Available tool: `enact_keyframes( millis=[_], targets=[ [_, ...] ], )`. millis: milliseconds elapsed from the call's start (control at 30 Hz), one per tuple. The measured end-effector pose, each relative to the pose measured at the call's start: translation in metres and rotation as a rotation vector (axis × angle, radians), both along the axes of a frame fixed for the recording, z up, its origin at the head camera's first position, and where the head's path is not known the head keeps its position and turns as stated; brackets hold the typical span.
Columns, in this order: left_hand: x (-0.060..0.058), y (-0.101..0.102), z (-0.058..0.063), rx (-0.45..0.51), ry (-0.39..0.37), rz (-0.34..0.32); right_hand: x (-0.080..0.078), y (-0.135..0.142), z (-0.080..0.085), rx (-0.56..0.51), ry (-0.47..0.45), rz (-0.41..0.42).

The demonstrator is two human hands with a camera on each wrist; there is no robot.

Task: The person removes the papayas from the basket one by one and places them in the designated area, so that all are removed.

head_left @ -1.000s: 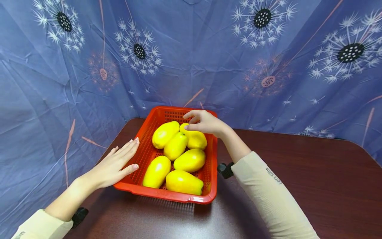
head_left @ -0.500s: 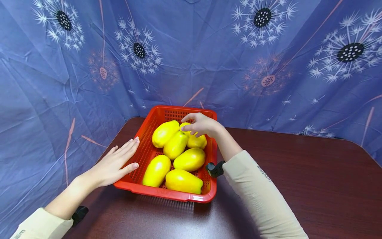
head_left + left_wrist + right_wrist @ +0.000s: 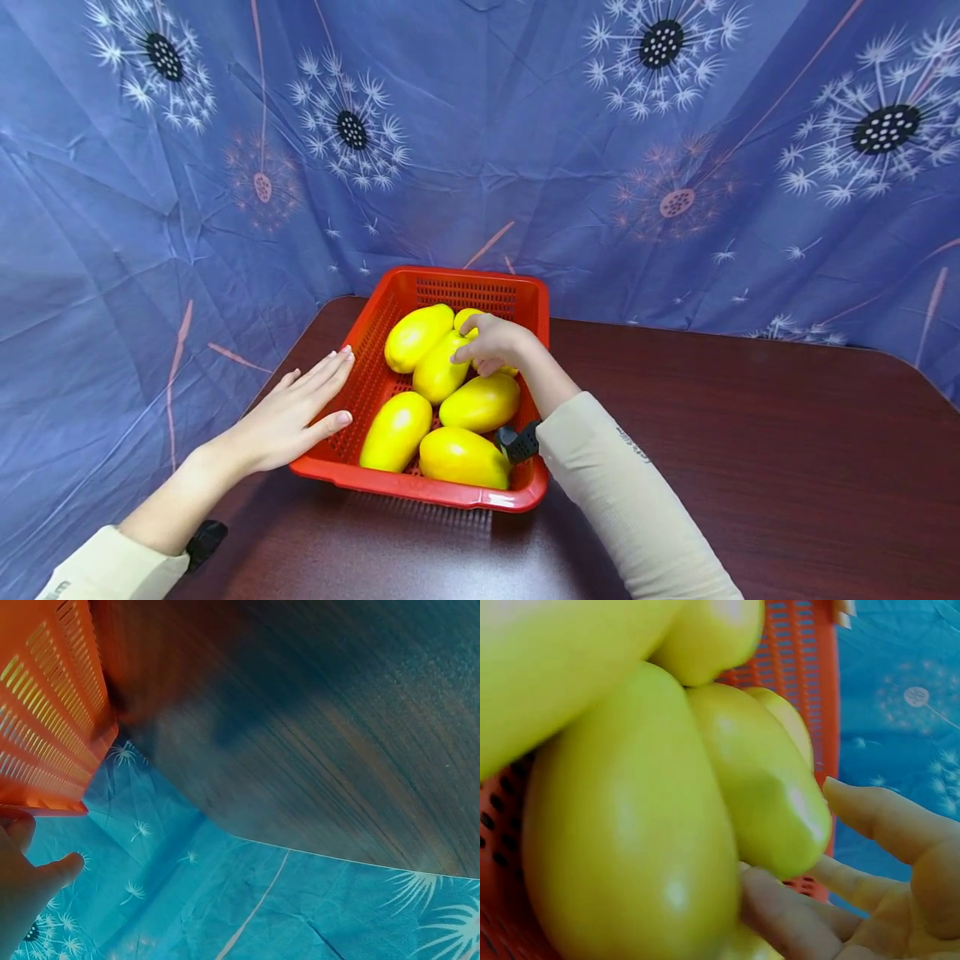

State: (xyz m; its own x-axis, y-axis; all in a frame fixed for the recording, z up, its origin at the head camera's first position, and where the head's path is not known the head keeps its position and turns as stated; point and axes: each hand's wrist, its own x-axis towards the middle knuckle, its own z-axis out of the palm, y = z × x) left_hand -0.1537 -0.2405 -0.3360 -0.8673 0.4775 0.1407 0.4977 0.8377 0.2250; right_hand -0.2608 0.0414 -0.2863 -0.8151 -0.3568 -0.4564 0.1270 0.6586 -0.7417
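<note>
Several smooth yellow papayas lie in a red plastic basket (image 3: pixel 390 487) in the head view. My left hand (image 3: pixel 288 421) rests on the basket's left rim, fingers straight and thumb apart. Over the far right of the fruit is my right hand (image 3: pixel 497 342), thumb and fingers spread at the end of the middle papaya (image 3: pixel 438 373). In the right wrist view, the thumb and fingers (image 3: pixel 795 911) stand on either side of a papaya's greenish end (image 3: pixel 787 851), without a closed grip. The right hand partly hides the papaya behind it.
The basket stands on a dark brown wooden table (image 3: pixel 735 433), which extends to the right. A blue cloth (image 3: pixel 480 142) with dandelion prints hangs behind and to the left. A black wrist camera (image 3: pixel 519 442) on the right arm overhangs the front right papaya.
My right hand has moved down and nearer across the fruit, from the far papaya to the middle one. The left hand and the papayas have stayed in place.
</note>
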Motion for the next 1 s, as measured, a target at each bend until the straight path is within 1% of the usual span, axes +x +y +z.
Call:
enact_keyframes(
  millis=[133, 300, 433, 600, 700, 867, 1000],
  targets=[
    [0.002, 0.001, -0.003, 0.01, -0.003, -0.005, 0.004, -0.008, -0.013, -0.013, 0.015, -0.013],
    [0.006, 0.002, -0.006, 0.019, -0.011, -0.004, 0.004, -0.014, -0.027, -0.054, -0.004, -0.011],
    [0.006, 0.002, -0.003, 0.021, 0.0, -0.004, 0.002, -0.017, -0.03, -0.124, -0.001, 0.008],
    [0.005, 0.001, 0.001, 0.015, 0.001, -0.005, 0.001, -0.021, -0.031, -0.209, -0.034, 0.03],
    [0.004, 0.001, 0.001, 0.014, 0.004, -0.005, 0.001, -0.022, -0.032, -0.235, -0.059, 0.069],
    [0.003, 0.001, 0.002, 0.016, 0.007, -0.004, 0.003, -0.026, -0.033, -0.234, -0.086, 0.184],
    [0.002, 0.002, 0.002, 0.016, 0.009, -0.005, 0.004, -0.028, -0.033, -0.23, -0.085, 0.229]
  ],
)
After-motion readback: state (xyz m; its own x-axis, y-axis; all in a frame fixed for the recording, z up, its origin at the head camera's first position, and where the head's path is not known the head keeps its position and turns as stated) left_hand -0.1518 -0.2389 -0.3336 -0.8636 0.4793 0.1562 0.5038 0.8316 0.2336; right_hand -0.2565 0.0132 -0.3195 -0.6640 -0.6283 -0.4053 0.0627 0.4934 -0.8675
